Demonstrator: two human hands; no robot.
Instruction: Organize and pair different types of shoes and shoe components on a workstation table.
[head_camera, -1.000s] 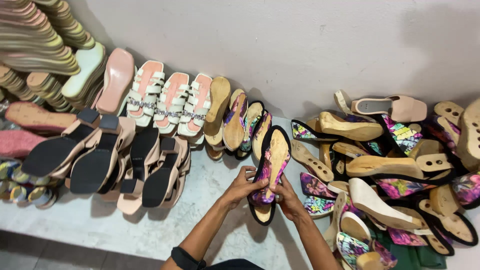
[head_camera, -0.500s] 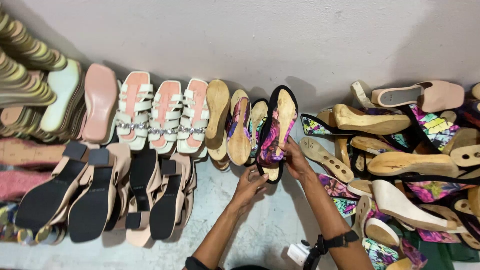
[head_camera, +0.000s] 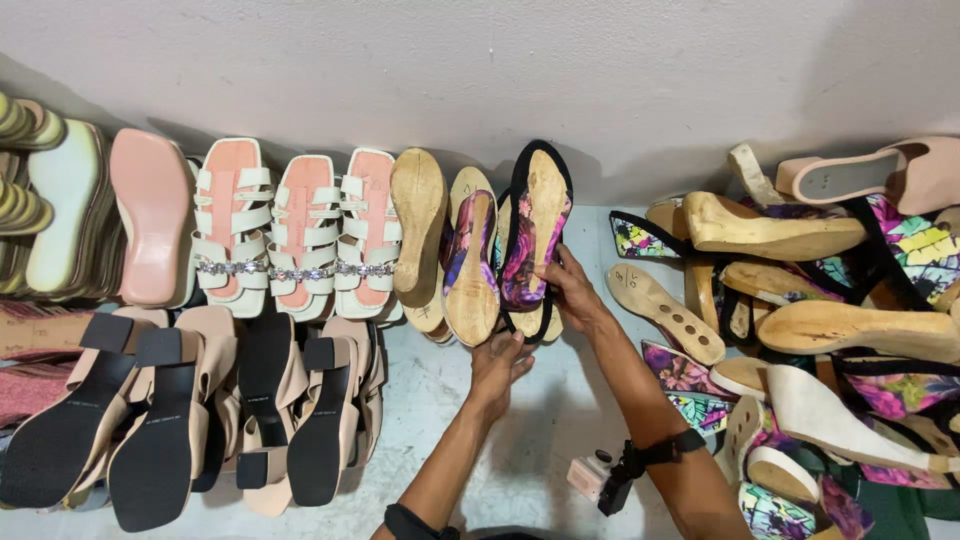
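Observation:
A floral wedge sandal with black trim leans against the white wall, at the right end of a row of similar wedges. My right hand grips its right side near the lower part. My left hand touches the sandal's bottom end from below. Both forearms reach up from the lower edge of the view, and a small device is strapped to my right wrist.
White strappy sandals and a pink sole stand in a row on the left. Beige block-heel shoes with black soles lie below them. A loose heap of wooden soles and floral wedges fills the right side.
The floral sandal went from the floor up to the wall, beside the other wedges. Both hands followed it upward, and the view shifted toward the wall.

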